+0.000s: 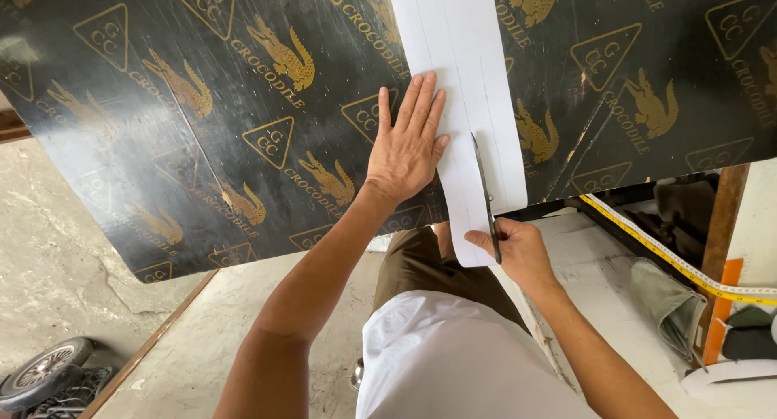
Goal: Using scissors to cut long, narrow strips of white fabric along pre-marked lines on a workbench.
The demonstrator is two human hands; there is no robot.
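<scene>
Paper strip [465, 79]: long, white, with ruled lines, lies on the black board [202, 103] and hangs over its near edge.
Left hand [405, 148]: flat, fingers spread open, palm down, presses the strip's left edge and the board.
Right hand [518, 249]: fingers closed on the scissors [486, 196] handle, below the board edge.
Scissors: blades lie along a ruled line on the strip, tips pointing away from the person.
Measuring tape [672, 257]: yellow, to the right, apart from the hands.
Wheel [44, 370]: on the floor, bottom left.
</scene>
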